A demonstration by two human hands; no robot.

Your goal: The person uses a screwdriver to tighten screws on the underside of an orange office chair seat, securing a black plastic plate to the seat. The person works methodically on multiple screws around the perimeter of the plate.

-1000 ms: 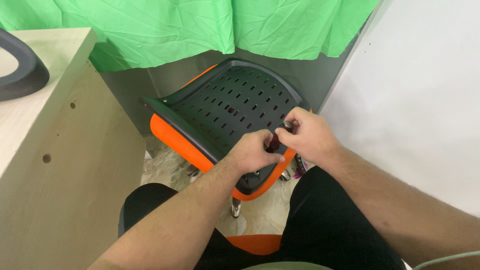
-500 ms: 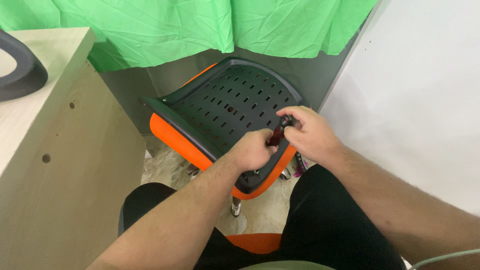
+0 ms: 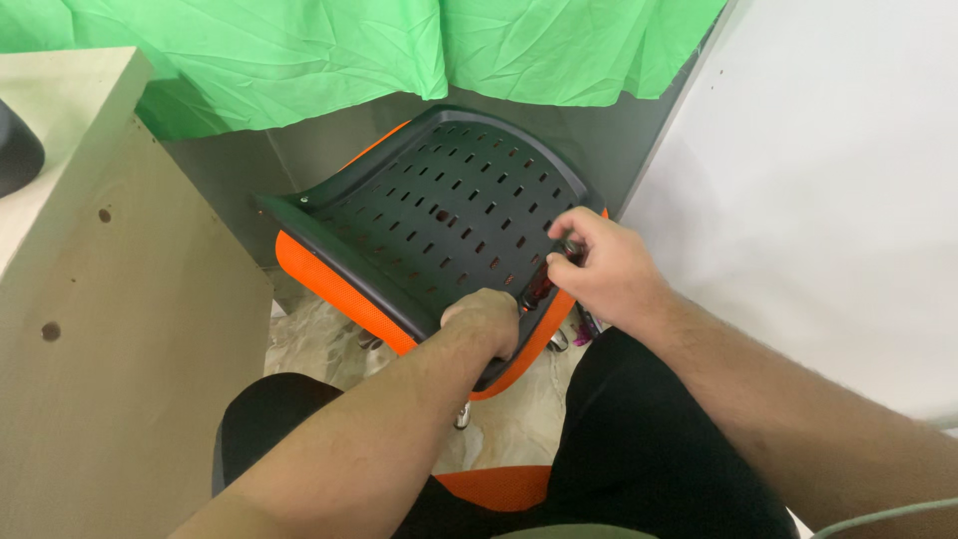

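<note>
Right hand (image 3: 604, 269) moved up, small tool (image 3: 571, 247) pinched (chair back (image 3: 449, 215) beneath).

green cloth (image 3: 299, 60), white wall (image 3: 828, 180), wooden cabinet (image 3: 110, 329)

Tilted black slotted chair shell (image 3: 439, 215)

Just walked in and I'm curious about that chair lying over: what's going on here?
A seated person is working with both bare hands on an overturned chair seat, a black perforated plastic shell over orange padding, tipped up against a grey wall under green cloth. The left hand rests on the shell's near edge. The right hand pinches a small dark part at that edge; what it is cannot be made out. A wooden panel stands to the left.
</note>
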